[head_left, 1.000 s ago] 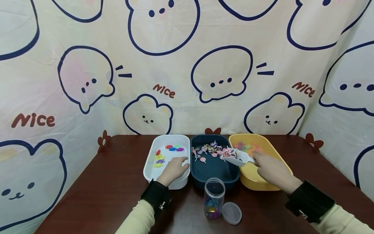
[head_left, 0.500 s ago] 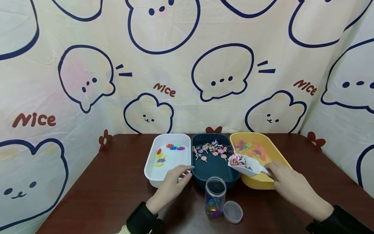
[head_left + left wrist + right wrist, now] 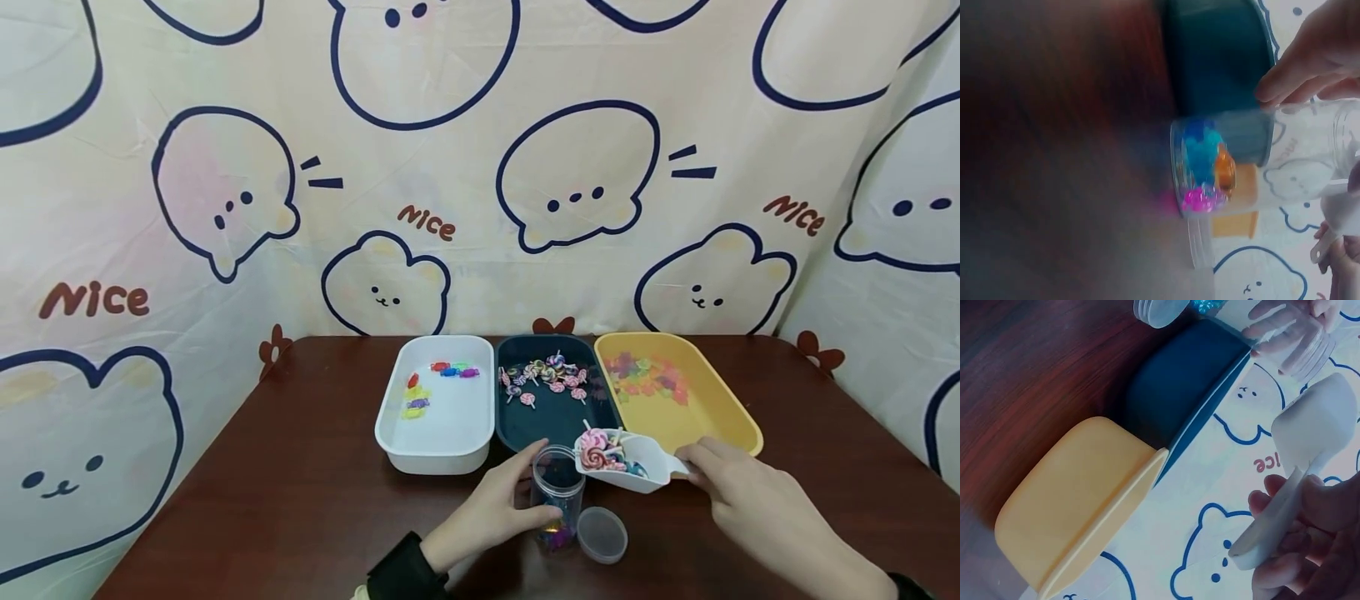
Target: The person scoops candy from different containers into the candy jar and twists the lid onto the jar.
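Observation:
My right hand grips the handle of a white scoop. Miniature swirl lollipops, mostly pink and white, lie in its bowl, whose front lip overlaps the mouth of a clear jar. Around that upright jar curves my left hand, thumb on the near side and fingers on the far side. Shiny blue, orange and magenta pieces fill the jar's bottom. Beside the jar's base, a clear round lid lies on the table. In the right wrist view the scoop shows from its underside.
Three trays stand side by side behind the jar: a white tray with small colourful wrapped candies, a dark blue tray with more lollipops, and a yellow tray with translucent gummy-like pieces. A printed cloth hangs behind the brown table.
My right hand has brought the loaded scoop from over the dark blue tray back toward me to the jar's mouth. My left hand has left the white tray's side and come round the jar.

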Action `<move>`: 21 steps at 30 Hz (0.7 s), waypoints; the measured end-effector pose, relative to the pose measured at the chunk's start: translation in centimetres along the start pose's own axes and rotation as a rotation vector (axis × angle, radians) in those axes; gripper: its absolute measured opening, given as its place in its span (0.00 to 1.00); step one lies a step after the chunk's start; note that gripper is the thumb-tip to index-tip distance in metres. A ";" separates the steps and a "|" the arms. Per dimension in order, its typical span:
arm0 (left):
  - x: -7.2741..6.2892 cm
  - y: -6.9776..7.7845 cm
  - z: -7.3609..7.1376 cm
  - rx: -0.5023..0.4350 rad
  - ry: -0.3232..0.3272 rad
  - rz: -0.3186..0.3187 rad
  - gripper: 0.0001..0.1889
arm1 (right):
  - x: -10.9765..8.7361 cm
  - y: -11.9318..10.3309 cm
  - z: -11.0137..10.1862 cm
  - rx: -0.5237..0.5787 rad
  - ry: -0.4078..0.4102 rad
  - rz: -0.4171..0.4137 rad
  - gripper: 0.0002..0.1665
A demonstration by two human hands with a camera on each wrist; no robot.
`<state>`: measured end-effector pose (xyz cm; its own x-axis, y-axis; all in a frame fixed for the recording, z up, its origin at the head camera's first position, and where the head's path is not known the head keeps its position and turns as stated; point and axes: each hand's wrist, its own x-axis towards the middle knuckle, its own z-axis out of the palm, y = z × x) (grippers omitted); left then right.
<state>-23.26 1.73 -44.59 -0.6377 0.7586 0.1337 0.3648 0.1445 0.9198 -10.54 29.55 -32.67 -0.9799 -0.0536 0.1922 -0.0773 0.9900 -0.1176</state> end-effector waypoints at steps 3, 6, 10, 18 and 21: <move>-0.9 4.2 0.4 -0.037 0.033 -0.017 0.37 | -0.1 -0.3 0.1 -0.025 0.009 -0.003 0.08; -1.4 6.6 0.6 -0.053 0.072 -0.046 0.34 | 0.0 -0.7 -0.1 -0.055 0.007 -0.008 0.09; -1.6 7.4 0.8 -0.034 0.088 -0.063 0.32 | -0.1 -1.1 -0.5 -0.112 0.058 -0.039 0.15; -1.6 7.3 0.7 0.017 0.090 -0.073 0.33 | -0.4 -1.5 -1.1 -0.200 0.208 -0.114 0.26; -1.6 7.3 0.7 0.027 0.093 -0.071 0.33 | -0.4 -1.7 -1.3 -0.227 0.241 -0.139 0.27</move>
<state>-19.08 2.03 -38.36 -0.7223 0.6837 0.1039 0.3343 0.2137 0.9179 -9.77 28.06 -31.33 -0.8894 -0.1841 0.4185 -0.1370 0.9806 0.1402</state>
